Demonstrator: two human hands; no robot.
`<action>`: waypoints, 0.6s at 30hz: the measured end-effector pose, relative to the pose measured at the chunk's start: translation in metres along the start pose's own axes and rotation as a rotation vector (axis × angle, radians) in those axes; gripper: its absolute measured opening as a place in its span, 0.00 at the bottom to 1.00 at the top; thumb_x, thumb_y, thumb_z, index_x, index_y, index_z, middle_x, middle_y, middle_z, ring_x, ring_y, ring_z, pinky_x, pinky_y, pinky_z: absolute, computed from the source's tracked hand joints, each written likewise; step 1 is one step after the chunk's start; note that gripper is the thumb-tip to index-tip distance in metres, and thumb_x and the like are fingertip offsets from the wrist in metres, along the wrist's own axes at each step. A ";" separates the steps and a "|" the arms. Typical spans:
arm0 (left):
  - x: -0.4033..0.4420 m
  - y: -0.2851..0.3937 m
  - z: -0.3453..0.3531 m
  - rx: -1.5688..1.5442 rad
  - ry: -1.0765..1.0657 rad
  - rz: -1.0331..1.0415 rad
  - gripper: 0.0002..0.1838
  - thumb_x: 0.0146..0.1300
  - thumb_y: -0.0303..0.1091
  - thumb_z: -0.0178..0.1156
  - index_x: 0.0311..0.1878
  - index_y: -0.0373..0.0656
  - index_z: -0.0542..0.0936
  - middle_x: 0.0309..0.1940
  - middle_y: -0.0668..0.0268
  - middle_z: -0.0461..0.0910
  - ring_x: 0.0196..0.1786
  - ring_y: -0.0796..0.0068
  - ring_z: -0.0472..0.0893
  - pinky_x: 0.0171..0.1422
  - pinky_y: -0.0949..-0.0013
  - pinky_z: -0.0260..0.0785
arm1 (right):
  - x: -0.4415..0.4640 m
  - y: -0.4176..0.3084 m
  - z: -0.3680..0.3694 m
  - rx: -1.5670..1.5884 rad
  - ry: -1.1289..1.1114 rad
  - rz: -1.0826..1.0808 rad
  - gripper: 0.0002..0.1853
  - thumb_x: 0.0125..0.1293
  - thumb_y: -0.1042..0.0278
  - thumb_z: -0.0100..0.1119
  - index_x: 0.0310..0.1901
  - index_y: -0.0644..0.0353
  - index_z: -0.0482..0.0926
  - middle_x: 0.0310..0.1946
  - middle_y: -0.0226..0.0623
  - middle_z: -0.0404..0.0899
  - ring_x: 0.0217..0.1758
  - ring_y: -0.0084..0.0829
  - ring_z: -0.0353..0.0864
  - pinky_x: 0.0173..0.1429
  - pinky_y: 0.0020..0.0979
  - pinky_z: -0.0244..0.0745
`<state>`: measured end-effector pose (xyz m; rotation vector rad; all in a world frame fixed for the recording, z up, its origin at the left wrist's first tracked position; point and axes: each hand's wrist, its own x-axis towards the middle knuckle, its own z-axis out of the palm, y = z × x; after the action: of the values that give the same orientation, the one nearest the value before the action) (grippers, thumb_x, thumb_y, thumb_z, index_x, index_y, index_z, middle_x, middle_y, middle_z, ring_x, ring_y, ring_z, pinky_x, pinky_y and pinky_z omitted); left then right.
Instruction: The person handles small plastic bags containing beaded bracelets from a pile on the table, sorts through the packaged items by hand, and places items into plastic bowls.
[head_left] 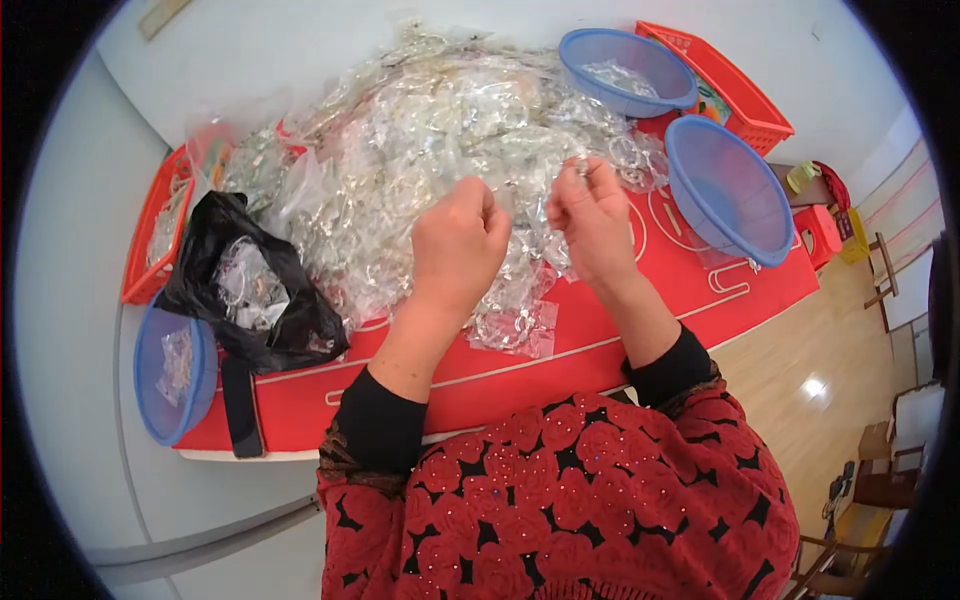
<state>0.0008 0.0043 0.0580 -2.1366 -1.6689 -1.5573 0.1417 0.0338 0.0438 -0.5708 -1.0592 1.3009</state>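
Note:
Both hands are raised over the front of a large pile of small clear plastic bags [430, 130] with shiny, silvery ring-shaped pieces inside. My left hand [460, 240] is closed, its fingers curled inward and away from view, so what they hold is hidden. A short gap separates it from my right hand [597, 220], whose thumb and fingers are pinched together. A tiny shiny bit seems to show at those fingertips, too small to name. Below the hands, near the table's front, lies a clear bag [525, 330] with a ring-shaped piece.
The red tabletop [590, 365] carries a black plastic bag [205, 255] of packets and a dark phone-like object [243, 410] at left. Blue basins [740, 190] and a red basket [755, 105] stand at right. Another blue basin [147, 375] and red basket [150, 235] are at left.

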 end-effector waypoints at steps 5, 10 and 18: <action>0.000 0.008 0.017 -0.042 -0.091 0.035 0.06 0.45 0.26 0.56 0.22 0.40 0.68 0.15 0.60 0.71 0.20 0.60 0.73 0.24 0.62 0.63 | 0.000 0.006 -0.005 -0.158 -0.055 0.039 0.19 0.51 0.76 0.58 0.43 0.62 0.61 0.30 0.27 0.66 0.30 0.14 0.66 0.31 0.16 0.64; -0.002 0.005 0.015 -0.154 -0.147 -0.123 0.05 0.46 0.25 0.55 0.23 0.39 0.69 0.14 0.62 0.71 0.18 0.69 0.73 0.22 0.68 0.63 | 0.003 0.011 -0.010 -0.175 -0.069 0.086 0.18 0.52 0.79 0.56 0.42 0.63 0.61 0.31 0.27 0.65 0.32 0.14 0.65 0.32 0.16 0.64; 0.000 0.002 0.012 0.058 -0.017 0.050 0.07 0.45 0.25 0.55 0.29 0.41 0.69 0.23 0.60 0.73 0.24 0.63 0.75 0.26 0.64 0.65 | -0.002 0.026 -0.013 -0.530 -0.060 -0.144 0.14 0.53 0.77 0.53 0.41 0.65 0.62 0.26 0.32 0.68 0.26 0.15 0.67 0.27 0.20 0.64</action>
<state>0.0107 0.0095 0.0531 -2.1514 -1.6312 -1.4642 0.1407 0.0409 0.0149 -0.8350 -1.4799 0.9115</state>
